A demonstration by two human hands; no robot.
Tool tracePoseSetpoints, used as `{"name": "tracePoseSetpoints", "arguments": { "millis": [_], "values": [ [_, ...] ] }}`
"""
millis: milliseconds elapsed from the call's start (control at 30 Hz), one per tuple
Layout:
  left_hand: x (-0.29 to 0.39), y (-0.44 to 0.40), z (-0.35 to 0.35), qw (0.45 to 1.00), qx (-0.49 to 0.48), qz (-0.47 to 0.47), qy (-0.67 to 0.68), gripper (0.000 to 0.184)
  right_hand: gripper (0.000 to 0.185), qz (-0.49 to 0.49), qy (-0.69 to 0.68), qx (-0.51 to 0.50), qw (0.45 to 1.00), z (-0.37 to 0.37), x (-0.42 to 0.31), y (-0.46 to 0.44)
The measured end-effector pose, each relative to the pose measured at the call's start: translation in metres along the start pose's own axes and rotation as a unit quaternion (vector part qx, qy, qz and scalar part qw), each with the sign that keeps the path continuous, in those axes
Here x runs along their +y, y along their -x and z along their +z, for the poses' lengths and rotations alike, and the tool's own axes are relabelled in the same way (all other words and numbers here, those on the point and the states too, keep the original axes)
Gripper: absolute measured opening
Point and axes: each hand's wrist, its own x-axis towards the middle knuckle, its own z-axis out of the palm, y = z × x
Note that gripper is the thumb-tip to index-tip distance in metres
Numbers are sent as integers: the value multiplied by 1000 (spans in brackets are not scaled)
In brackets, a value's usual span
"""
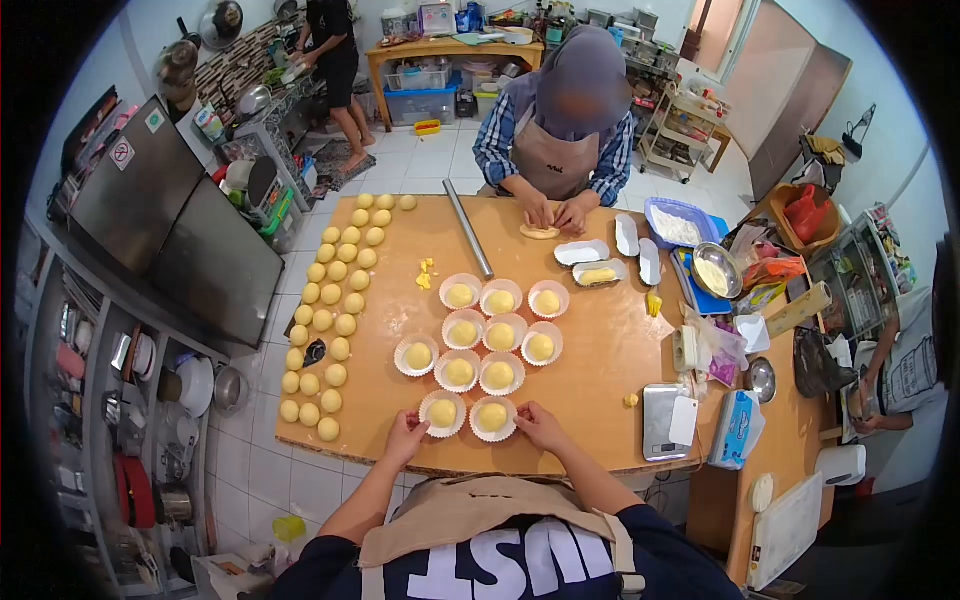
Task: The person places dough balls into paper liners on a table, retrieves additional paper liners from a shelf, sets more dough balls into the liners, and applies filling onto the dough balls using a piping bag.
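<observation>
Two white fluted paper baking cups, each with a round ball of yellow dough inside, sit side by side near the table's front edge. My left hand (407, 437) pinches the rim of the left paper baking cup (427, 405). At the outer side of the right paper baking cup (482, 434), my right hand (541, 428) has its fingers closed on the rim. Beyond them stand several more filled cups, among them one dough ball (458, 373) in the nearer row. Bare dough balls (336, 375) line the table's left side in columns.
Across the wooden table (590, 400), a person shapes a piece of dough (539, 232). A metal rolling pin (468, 229) lies near the middle back. White oblong cases (582, 252), a flour tub (676, 222) and a scale (662, 425) are on the right. Other people stand farther off.
</observation>
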Motion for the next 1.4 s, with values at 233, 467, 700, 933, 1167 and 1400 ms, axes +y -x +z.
{"name": "tracePoseSetpoints", "arguments": {
  "millis": [233,467,700,933,1167,1400],
  "values": [
    [11,7,-1,1000,-11,4,23,46,25,4,13,3,1000,0,-6,3],
    [-5,6,2,999,-4,34,13,38,26,-8,69,21,997,-1,-9,5],
    [18,15,1,997,52,-4,-60,34,40,59,176,-4,983,4,-30,1],
    [-11,-1,4,992,69,48,-92,31,36,12,182,12,983,5,-24,6],
    [-2,5,4,993,74,44,-77,28,37,-4,183,17,983,6,-22,5],
    [6,8,3,995,60,31,-73,27,38,14,170,25,985,6,-26,8]
  ]
}}
